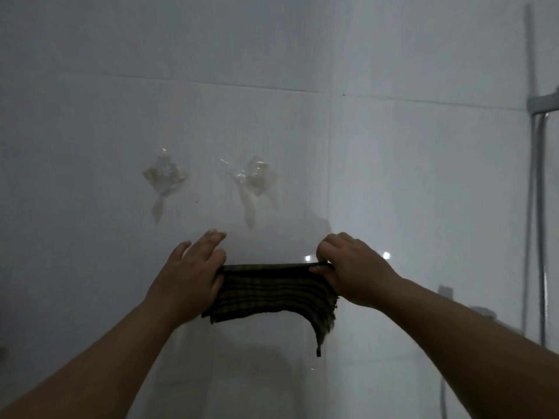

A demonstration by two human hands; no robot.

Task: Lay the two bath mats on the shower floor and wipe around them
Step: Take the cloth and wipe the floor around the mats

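A dark checked cloth (272, 294) hangs stretched between both hands in front of the white tiled wall (393, 176). My left hand (193, 273) pinches its left top corner with the thumb while the fingers point straight up toward the wall. My right hand (348, 264) grips the right top corner with curled fingers. The cloth's lower right end droops to a point. No bath mat and no shower floor are in view.
Two clear plastic adhesive hooks (165, 179) (257, 179) are stuck on the wall just above the hands. A shower rail and hose (537, 207) run down the right edge, with a mixer fitting (484, 313) below them.
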